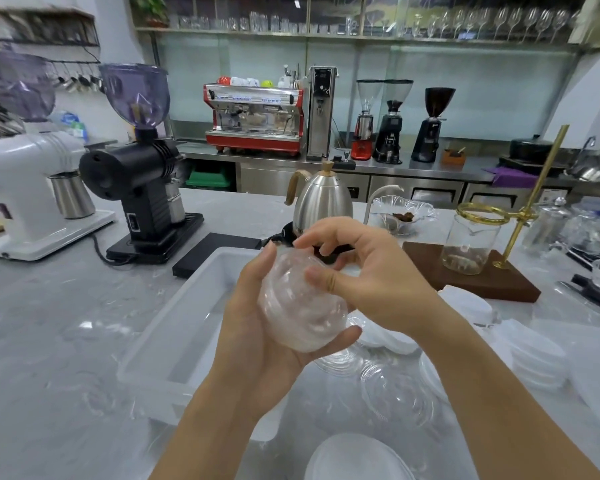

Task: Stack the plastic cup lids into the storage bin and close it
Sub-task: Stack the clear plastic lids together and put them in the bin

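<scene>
The left hand [253,327] cradles a nested stack of clear domed plastic lids [300,306], the right hand [368,271] pinching its top. The open translucent rectangular storage bin [160,341] lies directly below-left, its long axis running away from the person, nearer the left hand

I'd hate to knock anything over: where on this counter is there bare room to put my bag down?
Bare marble lies left of the storage bin, in front of the black grinder and white grinder. Right of the hands it is crowded: loose lids, white stacks, glassware.
</scene>
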The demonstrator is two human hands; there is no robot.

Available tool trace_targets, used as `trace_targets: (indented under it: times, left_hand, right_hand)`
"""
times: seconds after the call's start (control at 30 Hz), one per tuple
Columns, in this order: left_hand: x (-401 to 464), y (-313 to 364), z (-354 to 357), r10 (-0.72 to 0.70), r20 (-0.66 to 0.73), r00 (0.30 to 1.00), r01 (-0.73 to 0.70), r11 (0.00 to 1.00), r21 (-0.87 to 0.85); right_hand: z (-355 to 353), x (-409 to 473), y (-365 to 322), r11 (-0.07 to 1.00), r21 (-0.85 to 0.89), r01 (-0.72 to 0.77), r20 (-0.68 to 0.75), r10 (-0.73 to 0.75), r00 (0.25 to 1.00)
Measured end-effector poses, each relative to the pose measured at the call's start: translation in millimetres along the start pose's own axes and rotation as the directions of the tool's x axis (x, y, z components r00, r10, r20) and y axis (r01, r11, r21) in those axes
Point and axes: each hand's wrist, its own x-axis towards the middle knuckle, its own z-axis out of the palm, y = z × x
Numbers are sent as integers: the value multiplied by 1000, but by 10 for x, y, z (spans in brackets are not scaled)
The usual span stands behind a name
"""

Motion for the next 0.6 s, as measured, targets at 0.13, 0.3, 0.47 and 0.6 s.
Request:
trace_targets:
  times: [0.13, 0.3, 0.47, 0.6]
  left_hand:
    - [14, -16, 17, 29, -67, 997, -31, 999, -22]
    - [18, -16, -18, 81, -179, 981, -104, 987, -126]
    - [13, -15, -12, 75, -195, 978, -101, 987, -128]
    - [13, -7, -10, 68, -181, 981, -93, 987, -132]
  right_hand:
    - [-101, 2, 38, 997, 69, -45, -5, 46, 999]
    - [-446, -62, 272, 910, -363, -199, 50, 232, 971]
    - [-294, -120, 560, 700, -666, -259, 184, 490, 852]
    - [-14, -167, 755, 642, -748, -168, 301, 554, 776]
